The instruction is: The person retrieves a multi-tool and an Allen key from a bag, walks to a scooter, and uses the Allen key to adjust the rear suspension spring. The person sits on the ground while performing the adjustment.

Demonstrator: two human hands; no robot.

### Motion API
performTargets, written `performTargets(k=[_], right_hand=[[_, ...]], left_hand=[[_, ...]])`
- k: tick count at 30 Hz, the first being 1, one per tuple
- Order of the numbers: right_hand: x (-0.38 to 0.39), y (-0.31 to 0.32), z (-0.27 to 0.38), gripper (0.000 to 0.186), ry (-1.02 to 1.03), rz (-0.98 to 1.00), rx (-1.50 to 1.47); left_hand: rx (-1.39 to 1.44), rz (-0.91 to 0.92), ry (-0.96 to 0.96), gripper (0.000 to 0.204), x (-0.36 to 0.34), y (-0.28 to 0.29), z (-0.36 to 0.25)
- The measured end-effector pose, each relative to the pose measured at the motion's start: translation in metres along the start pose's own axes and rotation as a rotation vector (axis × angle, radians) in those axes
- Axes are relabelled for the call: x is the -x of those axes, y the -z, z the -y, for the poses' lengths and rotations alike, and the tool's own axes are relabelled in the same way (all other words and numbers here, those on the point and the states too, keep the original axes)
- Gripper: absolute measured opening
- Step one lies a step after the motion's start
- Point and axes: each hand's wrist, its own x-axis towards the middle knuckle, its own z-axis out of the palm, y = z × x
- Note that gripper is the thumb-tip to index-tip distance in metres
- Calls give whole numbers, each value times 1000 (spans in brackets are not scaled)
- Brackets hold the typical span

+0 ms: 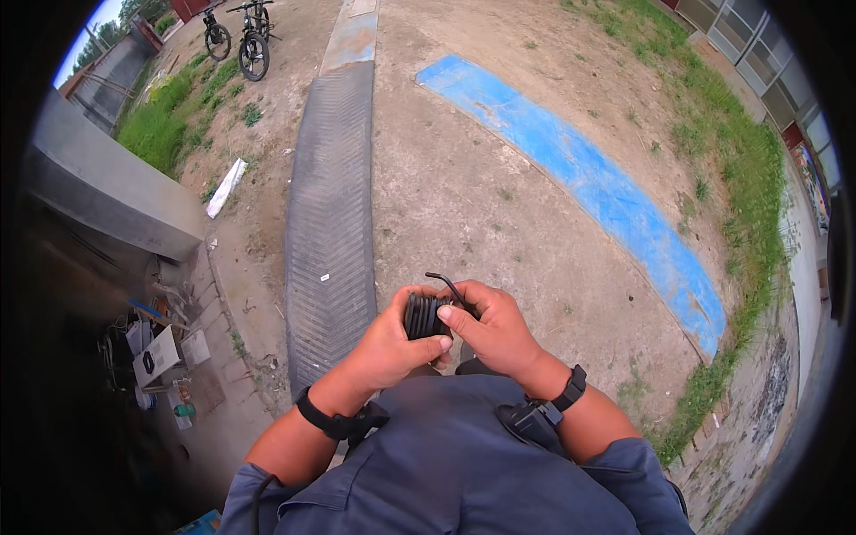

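Note:
Both hands meet in front of my waist around a black coil (423, 318) of several close, thick turns. A bent black end (439, 276) sticks up from it, hooked over at the tip. Whether it is a cable or a spring I cannot tell. My left hand (392, 337) wraps round the coil's left side, its thumb laid along the lower edge. On the other side, my right hand (499, 332) grips the coil with its thumb pressed on the turns and its fingers curled behind the bent end. Its far fingertips are partly hidden.
A dark ribbed mat (330, 214) runs ahead over bare ground, left of my hands. To the right lies a long blue board (571, 169). Bicycles (253, 53) stand far left. A concrete pillar (125, 178) and clutter around a white box (159, 358) are at left.

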Motion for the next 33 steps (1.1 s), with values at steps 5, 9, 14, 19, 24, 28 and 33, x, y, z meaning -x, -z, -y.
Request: performTargets(k=[5,9,14,19,24,28,33], right_hand=[[-131,37,22,26,-217,11,-163],[-244,63,19,30,-328,-8,-253],[-385,83,30,31,-324,-85,-290],[-509,111,56,30,-315,-116,-325],[-634,138,68,28,-342,-149,-303],[-746,169,61,29,-334,-116,-324],[-892,202,63,29,-384,-118,-296]], left_hand=[[66,32,28,70,-89,47,-70],[104,80,47,73,-180,102,-110],[227,129,25,73,-292,179,-179],[350,121,23,74,-375,245,-261],[456,17,-46,77,-462,309,-314],[451,-45,-100,75,-542,361,-355],[404,-175,-103,69,-630,419,-430]])
